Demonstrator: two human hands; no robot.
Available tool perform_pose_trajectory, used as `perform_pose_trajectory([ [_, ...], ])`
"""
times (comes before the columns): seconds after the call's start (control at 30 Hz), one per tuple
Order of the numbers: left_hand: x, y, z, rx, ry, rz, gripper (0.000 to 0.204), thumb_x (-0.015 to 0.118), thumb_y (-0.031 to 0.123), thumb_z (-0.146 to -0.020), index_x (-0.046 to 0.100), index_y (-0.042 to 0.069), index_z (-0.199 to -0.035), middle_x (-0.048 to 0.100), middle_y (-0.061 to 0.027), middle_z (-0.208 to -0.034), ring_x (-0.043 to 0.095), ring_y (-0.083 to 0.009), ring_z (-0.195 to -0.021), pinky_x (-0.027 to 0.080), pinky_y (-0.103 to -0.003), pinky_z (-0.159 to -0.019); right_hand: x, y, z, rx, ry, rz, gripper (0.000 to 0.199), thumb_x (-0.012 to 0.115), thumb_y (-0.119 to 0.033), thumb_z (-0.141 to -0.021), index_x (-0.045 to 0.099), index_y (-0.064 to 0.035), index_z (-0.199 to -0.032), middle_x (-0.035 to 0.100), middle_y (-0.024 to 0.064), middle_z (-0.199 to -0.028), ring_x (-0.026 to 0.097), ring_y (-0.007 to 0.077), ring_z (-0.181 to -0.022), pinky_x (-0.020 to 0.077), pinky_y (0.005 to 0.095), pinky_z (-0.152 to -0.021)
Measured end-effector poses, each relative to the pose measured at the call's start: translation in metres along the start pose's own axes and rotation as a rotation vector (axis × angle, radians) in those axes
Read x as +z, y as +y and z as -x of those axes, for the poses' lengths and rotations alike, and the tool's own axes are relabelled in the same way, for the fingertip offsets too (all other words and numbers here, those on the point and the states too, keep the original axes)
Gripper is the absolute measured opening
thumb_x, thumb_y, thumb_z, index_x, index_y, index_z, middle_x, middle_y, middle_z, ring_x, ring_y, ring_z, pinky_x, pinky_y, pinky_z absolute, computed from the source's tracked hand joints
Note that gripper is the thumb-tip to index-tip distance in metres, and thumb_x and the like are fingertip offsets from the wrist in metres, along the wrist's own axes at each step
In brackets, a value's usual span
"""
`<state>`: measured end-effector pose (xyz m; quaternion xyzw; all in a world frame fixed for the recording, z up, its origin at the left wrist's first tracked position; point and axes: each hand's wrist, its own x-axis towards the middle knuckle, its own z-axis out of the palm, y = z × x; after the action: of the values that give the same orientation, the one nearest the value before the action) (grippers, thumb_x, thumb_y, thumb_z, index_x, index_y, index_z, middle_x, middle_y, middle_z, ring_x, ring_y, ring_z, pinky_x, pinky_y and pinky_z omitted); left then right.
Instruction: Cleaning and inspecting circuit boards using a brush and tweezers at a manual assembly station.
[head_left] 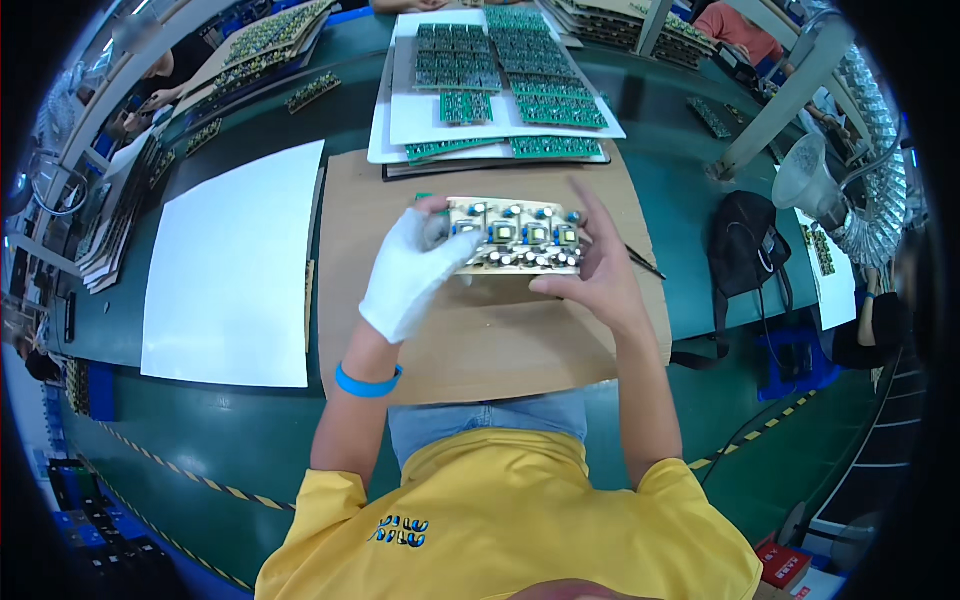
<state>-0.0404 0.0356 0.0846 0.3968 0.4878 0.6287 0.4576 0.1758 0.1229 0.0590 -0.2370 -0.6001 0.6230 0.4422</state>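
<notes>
A pale circuit board (515, 262) with several square transformers, capacitors and small blue parts is held up over the brown cardboard sheet (480, 350). My left hand (415, 270), in a white glove with some fingertips bare, grips its left end, thumb across the front. My bare right hand (608, 275) is closed round the right end, thumb at the lower edge and index finger raised. A bit of green (424, 197) shows behind the board by my left fingers; what it belongs to is hidden. A thin dark tool (645, 262) lies partly behind my right hand.
Beyond the cardboard, green circuit boards (458, 58) lie in rows on stacked white sheets (400, 130). A large white sheet (235, 270) is at left. To the right are a black bag (745, 245) and a funnel-shaped duct (805, 175). Other people sit around the bench.
</notes>
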Motion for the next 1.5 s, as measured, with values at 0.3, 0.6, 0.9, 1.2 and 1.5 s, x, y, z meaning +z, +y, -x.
perform_pose_trajectory([
  [0.3,-0.024,0.033,-0.178,0.710,0.041,-1.550,0.071,0.078,0.056,-0.079,0.066,0.013,-0.135,0.056,-0.0188,-0.144,0.055,-0.0346,-0.129,0.045,-0.048,-0.106,-0.033,0.001,-0.039,0.021,0.062,0.212,0.081,0.088,0.007,-0.069,0.051,0.0044,-0.141,0.061,0.0106,-0.126,0.063,0.0168,-0.115,0.0561,0.0304,-0.097],
  [0.6,-0.053,-0.016,-0.213,0.649,0.103,-1.598,0.069,0.076,0.058,-0.079,0.069,0.013,-0.131,0.056,-0.0205,-0.142,0.056,-0.0355,-0.129,0.045,-0.049,-0.108,-0.031,0.022,-0.085,-0.067,-0.019,0.584,0.082,0.093,-0.010,-0.067,0.054,0.0007,-0.139,0.062,0.0119,-0.128,0.064,0.0197,-0.113,0.0532,0.0331,-0.099],
  [0.9,-0.103,-0.046,-0.195,0.108,0.521,-1.002,0.051,0.074,0.046,-0.084,0.074,-0.005,-0.086,0.069,-0.0252,-0.112,0.068,-0.0394,-0.098,0.053,-0.045,-0.092,0.014,0.029,-0.168,0.012,-0.075,0.790,0.081,0.094,-0.035,-0.065,0.063,-0.0014,-0.131,0.060,0.0200,-0.133,0.059,0.0386,-0.122,0.0477,0.0444,-0.103],
  [1.2,-0.123,-0.092,-0.204,0.667,0.675,-0.896,0.041,0.077,0.032,-0.087,0.064,-0.005,-0.075,0.071,-0.0221,-0.107,0.066,-0.0261,-0.090,0.051,-0.037,-0.083,0.022,0.034,-0.164,-0.481,-0.133,1.465,0.069,0.082,-0.043,-0.081,0.062,-0.0111,-0.138,0.046,0.0180,-0.145,0.046,0.0432,-0.133,0.0381,0.0508,-0.113],
  [1.5,-0.111,-0.062,-0.192,0.284,0.306,-0.563,0.032,0.070,0.026,-0.091,0.062,-0.003,-0.080,0.060,-0.0239,-0.140,0.062,-0.0322,-0.120,0.047,-0.033,-0.100,0.003,0.048,-0.194,-0.514,-0.439,1.528,0.077,0.067,-0.046,-0.094,0.035,-0.0202,-0.159,0.033,0.0215,-0.162,0.032,0.0419,-0.149,0.0286,0.0512,-0.122],
])
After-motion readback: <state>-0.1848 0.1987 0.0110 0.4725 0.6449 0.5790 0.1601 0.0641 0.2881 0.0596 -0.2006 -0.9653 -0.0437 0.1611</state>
